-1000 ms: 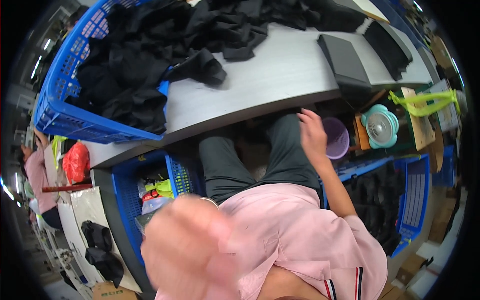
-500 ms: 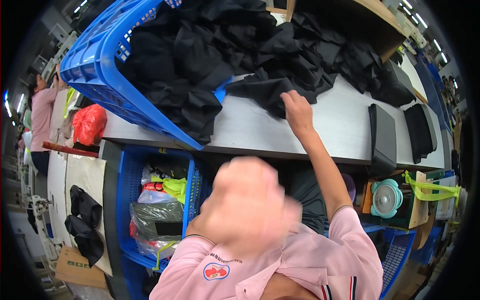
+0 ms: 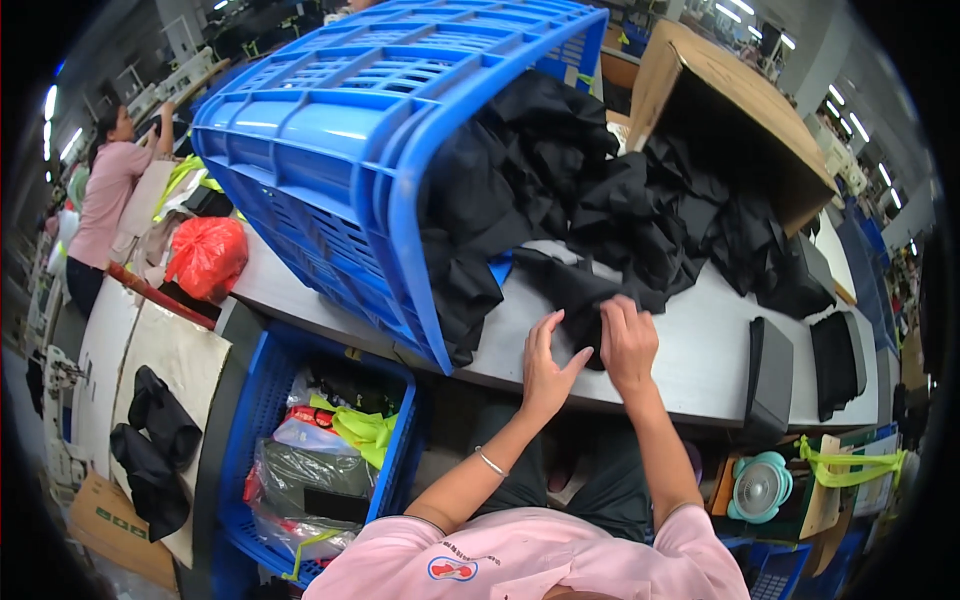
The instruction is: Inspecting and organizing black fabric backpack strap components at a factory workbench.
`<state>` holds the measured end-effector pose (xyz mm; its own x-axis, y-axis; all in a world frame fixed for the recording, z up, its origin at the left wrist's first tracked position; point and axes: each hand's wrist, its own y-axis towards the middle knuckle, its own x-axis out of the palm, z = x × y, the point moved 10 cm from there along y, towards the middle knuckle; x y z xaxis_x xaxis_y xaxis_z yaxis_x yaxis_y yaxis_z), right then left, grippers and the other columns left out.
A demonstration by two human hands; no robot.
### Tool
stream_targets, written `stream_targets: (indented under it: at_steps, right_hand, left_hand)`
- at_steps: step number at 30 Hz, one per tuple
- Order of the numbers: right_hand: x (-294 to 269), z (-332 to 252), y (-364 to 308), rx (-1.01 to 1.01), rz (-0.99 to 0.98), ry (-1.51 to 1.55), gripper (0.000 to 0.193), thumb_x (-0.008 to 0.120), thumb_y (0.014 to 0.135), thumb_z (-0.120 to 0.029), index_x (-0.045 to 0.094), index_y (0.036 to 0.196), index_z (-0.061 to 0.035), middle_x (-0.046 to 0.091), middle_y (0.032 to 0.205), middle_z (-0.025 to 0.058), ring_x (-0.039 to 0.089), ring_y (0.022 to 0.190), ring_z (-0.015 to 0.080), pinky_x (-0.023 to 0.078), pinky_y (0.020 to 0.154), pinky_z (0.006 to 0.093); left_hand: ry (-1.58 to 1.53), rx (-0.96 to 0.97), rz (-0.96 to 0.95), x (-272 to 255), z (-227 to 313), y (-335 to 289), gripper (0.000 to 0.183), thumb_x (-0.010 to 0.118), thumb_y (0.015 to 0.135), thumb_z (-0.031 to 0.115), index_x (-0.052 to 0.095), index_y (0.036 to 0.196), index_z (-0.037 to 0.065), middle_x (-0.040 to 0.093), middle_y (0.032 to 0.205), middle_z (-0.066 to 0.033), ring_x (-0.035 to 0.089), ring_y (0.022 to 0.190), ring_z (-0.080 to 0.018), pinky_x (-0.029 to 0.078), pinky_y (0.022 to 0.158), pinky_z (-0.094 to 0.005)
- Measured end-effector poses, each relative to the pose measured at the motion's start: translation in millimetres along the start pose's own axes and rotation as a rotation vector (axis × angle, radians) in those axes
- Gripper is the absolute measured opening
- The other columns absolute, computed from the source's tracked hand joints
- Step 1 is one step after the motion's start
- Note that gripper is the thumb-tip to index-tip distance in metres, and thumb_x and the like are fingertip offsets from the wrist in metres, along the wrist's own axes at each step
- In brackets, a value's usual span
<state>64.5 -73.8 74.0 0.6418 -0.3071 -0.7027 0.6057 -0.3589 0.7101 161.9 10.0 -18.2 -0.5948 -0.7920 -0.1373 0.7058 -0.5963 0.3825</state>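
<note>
- The left hand (image 3: 548, 375) is open, thumb and fingers spread, just above the near edge of the smooth pale-grey worktop (image 3: 690, 345).
- The right hand (image 3: 628, 345) has its fingers curled together over a loose piece of matte black cloth (image 3: 565, 285); I cannot tell whether it pinches it.
- That piece lies toward the near edge, in front of a crumpled heap of black fabric (image 3: 600, 200) that spreads toward the far edge.
- A large blue slatted plastic basket (image 3: 280, 165) rests tipped on its side left of the heap, its rim reaching the near edge.
- An open brown cardboard box (image 3: 735, 90) stands behind the heap, and a folded dark-grey stack (image 3: 768, 375) sits by the near edge farther right.
- Possible trouble: a quick pull might drag neighbouring pieces along, if their folds are tangled.
- An elbow knocking the overhanging rim could shift the basket; a loose hold could let the cloth slide off the near edge.
</note>
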Motion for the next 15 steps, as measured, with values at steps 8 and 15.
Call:
stream_targets:
  at_steps: [8, 15]
  right_hand:
    - [-61, -19, -38, 0.447, 0.176, 0.264, 0.02, 0.07, 0.081, 0.006, 0.064, 0.098, -0.0007, 0.064, 0.098, 0.0153, 0.065, 0.082, 0.0318, 0.054, 0.073, 0.0392]
    - [-34, -54, -89, -0.002, -0.147, 0.054, 0.028, 0.065, 0.079, 0.001, 0.062, 0.106, 0.0032, 0.064, 0.094, 0.0169, 0.065, 0.077, 0.0311, 0.052, 0.063, 0.0386]
  left_hand:
    - [-0.248, -0.096, -0.114, -6, 12, 0, 0.021, 0.07, 0.085, 0.002, 0.075, 0.105, 0.006, 0.068, 0.094, -0.009, 0.067, 0.084, -0.0178, 0.051, 0.073, -0.0277]
    - [-0.269, 0.091, -0.331, 1, 74, -15, 0.023, 0.069, 0.085, 0.002, 0.075, 0.107, 0.007, 0.065, 0.086, -0.007, 0.065, 0.078, -0.0192, 0.05, 0.068, -0.0278]
